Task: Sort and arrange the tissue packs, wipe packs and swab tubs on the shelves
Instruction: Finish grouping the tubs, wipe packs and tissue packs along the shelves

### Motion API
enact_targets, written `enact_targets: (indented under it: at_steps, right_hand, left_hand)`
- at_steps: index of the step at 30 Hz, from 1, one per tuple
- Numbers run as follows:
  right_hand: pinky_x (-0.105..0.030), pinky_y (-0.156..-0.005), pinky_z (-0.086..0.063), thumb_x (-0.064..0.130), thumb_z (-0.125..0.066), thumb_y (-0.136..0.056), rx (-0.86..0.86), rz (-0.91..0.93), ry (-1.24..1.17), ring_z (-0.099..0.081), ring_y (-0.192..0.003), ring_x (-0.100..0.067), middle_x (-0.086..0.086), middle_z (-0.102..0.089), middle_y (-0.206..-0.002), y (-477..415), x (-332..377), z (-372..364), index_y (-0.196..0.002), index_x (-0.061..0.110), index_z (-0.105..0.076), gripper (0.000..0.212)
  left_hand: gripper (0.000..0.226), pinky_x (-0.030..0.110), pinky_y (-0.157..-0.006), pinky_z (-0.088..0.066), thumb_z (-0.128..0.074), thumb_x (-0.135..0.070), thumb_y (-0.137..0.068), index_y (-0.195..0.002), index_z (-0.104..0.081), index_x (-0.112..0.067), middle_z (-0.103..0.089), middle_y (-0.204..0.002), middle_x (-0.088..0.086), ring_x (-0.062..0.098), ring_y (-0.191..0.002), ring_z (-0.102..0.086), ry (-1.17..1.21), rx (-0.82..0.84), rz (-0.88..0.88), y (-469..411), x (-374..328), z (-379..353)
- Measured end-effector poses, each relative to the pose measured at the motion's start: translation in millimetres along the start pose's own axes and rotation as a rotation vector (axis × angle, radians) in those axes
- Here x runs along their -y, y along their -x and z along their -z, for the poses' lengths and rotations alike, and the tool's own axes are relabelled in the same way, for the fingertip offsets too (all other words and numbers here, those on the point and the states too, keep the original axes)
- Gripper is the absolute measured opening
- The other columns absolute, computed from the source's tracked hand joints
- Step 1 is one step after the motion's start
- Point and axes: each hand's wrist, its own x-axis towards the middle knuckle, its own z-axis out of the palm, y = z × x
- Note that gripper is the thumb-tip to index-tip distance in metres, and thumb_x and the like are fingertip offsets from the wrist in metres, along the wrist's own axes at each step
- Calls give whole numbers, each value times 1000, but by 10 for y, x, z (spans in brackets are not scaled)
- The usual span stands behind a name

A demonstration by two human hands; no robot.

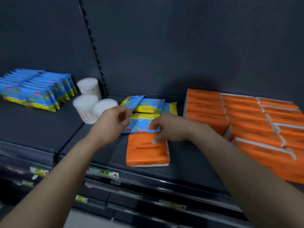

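Dark grey back panel [181,46] at rear, split by a slotted upright [92,40] left of centre. Front rail [148,177] carries price labels: one with a red arrow [105,172], another further left [39,171]. Lower-rail labels [81,198] blurred, unreadable.

A lone orange tissue pack [148,150] is displaying "COTTON TISSUE" upside down; the shelf-edge labels [102,172] are reading too blurred, one showing a red arrow.

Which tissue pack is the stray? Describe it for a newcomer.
Find the big orange tissue stack on the shelf's right. Left of it, near the front edge, one orange pack lies flat. It alone sits apart, directly in front of a blue wipe pack.
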Motion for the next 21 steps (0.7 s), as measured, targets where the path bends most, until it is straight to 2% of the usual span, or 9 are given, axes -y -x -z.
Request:
enact_targets:
  at_steps: [4, 6, 8, 11, 15, 17, 20, 21]
  right_hand:
    - [-32, -94, -44, 43, -74, -74, 125, -96, 81, -51, -116, -21, 0, -52, -131, -99, 138, -73, -132, 23, -48, 66]
    - [-33, -92, -45, 43, -75, -73, 146, -143, 84, -51, -114, -22, 0, -52, -130, -107, 192, -78, -132, 23, -48, 68]
    - [-35, -90, -46, 41, -76, -73, 160, -182, 67, -52, -109, -22, -1, -53, -125, -82, 236, -73, -129, 22, -50, 64]
    - [-33, -80, -46, 38, -76, -73, 175, -226, 26, -53, -100, -21, 1, -54, -114, -21, 275, -67, -115, 21, -53, 51]
    - [-33, -73, -45, 28, -78, -71, 72, -277, -25, -53, -89, -19, 2, -54, -97, 154, 274, -19, -96, 21, -50, 38]
    - [-31, -73, -43, 18, -76, -73, -14, -339, -24, -53, -91, -19, 1, -55, -99, 308, 249, 32, -105, 17, -53, 39]
    - [-24, -77, -37, 8, -67, -78, -95, -481, 38, -53, -107, -19, 0, -55, -113, 558, 136, 88, -120, 20, -53, 46]
    - [-29, -80, -39, 7, -64, -79, -120, -535, 51, -53, -107, -19, 0, -54, -113, 628, 96, 95, -119, 22, -54, 44]
  left_hand:
    - [34, 17, -73, -43, -64, 1, -80, -73, -49, -29, -66, -93, 7, 20, -82, -59, -40, 61, -8, 41, 131, 99]
    - [35, 23, -76, -44, -65, 1, -80, -70, -48, -28, -65, -92, 7, 21, -82, -59, -38, 88, -33, 35, 172, 127]
    - [33, 27, -78, -46, -64, 0, -80, -70, -49, -27, -64, -90, 6, 21, -80, -59, -35, 114, -59, 3, 203, 157]
    - [18, 29, -78, -48, -65, -3, -81, -86, -60, -20, -62, -86, 2, 21, -82, -61, -39, 139, -99, -86, 215, 168]
    - [17, 7, -62, -44, -64, -3, -83, -95, -64, -15, -61, -86, -1, 13, -81, -58, 20, 168, -160, -216, 134, 93]
    - [17, 11, -64, -45, -64, -4, -84, -96, -63, -16, -61, -88, 0, 13, -81, -58, 53, 204, -209, -273, 38, 20]
    - [17, 26, -80, -48, -65, -6, -83, -98, -64, -14, -62, -90, -1, 16, -84, -59, 75, 258, -284, -336, -80, -132]
    - [16, 28, -82, -48, -65, -6, -83, -97, -64, -14, -61, -89, -2, 15, -84, -60, 85, 272, -303, -352, -99, -181]
